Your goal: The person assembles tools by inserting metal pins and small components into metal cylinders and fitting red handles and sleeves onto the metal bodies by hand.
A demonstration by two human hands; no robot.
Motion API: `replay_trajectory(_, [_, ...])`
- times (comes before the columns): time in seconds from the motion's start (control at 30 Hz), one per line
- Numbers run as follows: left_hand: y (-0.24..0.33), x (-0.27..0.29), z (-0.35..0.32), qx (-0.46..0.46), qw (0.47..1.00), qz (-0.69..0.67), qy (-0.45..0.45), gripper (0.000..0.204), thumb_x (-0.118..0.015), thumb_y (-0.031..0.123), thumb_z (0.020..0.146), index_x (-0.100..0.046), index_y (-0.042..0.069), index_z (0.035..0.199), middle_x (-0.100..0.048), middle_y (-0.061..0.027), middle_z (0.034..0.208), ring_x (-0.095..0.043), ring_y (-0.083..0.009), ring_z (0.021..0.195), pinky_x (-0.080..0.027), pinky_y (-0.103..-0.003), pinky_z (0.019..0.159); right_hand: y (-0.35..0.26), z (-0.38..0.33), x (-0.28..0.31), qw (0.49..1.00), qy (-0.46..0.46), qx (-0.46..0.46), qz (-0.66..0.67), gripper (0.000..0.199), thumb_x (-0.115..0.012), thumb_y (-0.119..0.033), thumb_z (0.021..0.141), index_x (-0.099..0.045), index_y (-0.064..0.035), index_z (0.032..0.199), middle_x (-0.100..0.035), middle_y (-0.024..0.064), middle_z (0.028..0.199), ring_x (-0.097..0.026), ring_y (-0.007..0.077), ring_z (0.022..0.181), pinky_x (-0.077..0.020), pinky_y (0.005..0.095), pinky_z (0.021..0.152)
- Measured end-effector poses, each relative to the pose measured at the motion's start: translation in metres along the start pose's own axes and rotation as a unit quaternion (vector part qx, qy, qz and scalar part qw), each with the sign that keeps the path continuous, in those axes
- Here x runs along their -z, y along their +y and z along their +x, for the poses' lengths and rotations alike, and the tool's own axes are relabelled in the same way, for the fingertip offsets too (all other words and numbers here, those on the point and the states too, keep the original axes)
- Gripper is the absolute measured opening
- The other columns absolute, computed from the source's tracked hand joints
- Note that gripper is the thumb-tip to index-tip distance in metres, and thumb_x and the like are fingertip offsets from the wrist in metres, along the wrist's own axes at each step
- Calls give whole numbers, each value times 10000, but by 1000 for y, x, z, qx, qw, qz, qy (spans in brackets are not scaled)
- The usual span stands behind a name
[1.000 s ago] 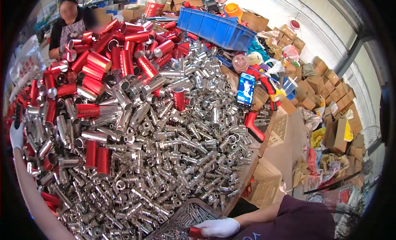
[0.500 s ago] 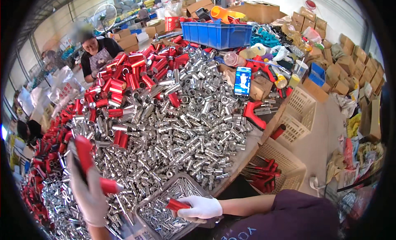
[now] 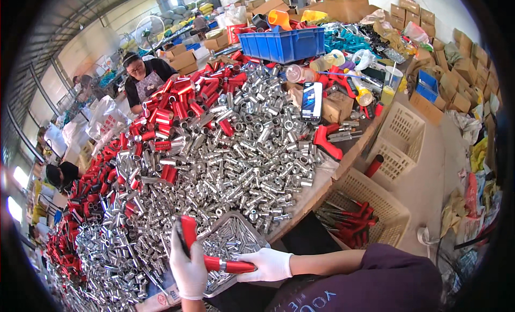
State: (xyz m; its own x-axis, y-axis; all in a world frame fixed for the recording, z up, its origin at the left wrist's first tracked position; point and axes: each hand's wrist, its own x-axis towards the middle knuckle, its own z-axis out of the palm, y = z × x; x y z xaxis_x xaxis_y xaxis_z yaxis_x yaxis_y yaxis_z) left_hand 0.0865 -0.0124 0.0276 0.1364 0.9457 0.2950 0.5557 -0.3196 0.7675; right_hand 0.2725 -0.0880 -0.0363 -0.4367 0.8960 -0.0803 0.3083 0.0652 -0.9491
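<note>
The left hand (image 3: pixel 189 266), in a white glove, has its fingers (image 3: pixel 181 246) wrapped around a red handle (image 3: pixel 189 231) that stands nearly upright over the tabletop's near edge. The right hand (image 3: pixel 268 265), also gloved, pinches the end of a second red handle (image 3: pixel 228 266) lying crosswise, its other end just beside the left hand's palm. Both handles sit above a grey mesh tray (image 3: pixel 236 234) of small silver parts at the near edge.

Half a second ago the left hand was raised farther out to the left with its handle held apart from the right; now the two hands are close together over the tray, and the right hand's handle points toward the left hand.

The tabletop (image 3: pixel 316 191) is heaped with shiny metal sleeves (image 3: pixel 252 151), with red handles piled along the far left side (image 3: pixel 177 105). A blue crate (image 3: pixel 281 44) stands at the far edge, and a phone (image 3: pixel 311 102) leans near the right edge. White baskets (image 3: pixel 370 199) sit on the floor to the right, one holding red-handled tools. Another person (image 3: pixel 142 79) works at the far side, amid cardboard boxes (image 3: pixel 456 81).
</note>
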Motion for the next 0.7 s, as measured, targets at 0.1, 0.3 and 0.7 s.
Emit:
replay_trajectory(0.1, [12,-11,-9,34,999,11,13,533,-521,40,878,-415,-89,1384,-628,-161,1116,-605,-199,950,-477,-309,876,12,-3,-7,998,50,2,-47,460,-589,-487,904,-557,-86,1125,-661,223,821,-644,437,822,-498,479,731])
replay_trajectory(0.3, [10,-14,-10,47,983,178,-10,543,-594,126,850,-461,-45,1347,-649,-282,1073,-664,-407,951,-513,-425,825,9,-8,-12,986,69,-36,-148,456,-550,-507,920,-547,-113,1151,-670,221,824,-649,438,816,-506,511,721])
replay_trajectory(0.7, [-2,-23,-12,55,988,141,13,521,-620,96,815,-498,-31,1306,-667,-250,1017,-673,-394,913,-519,-423,807,15,-7,-16,984,72,-64,-151,464,-548,-526,913,-558,-119,1137,-675,215,859,-659,421,833,-514,516,733])
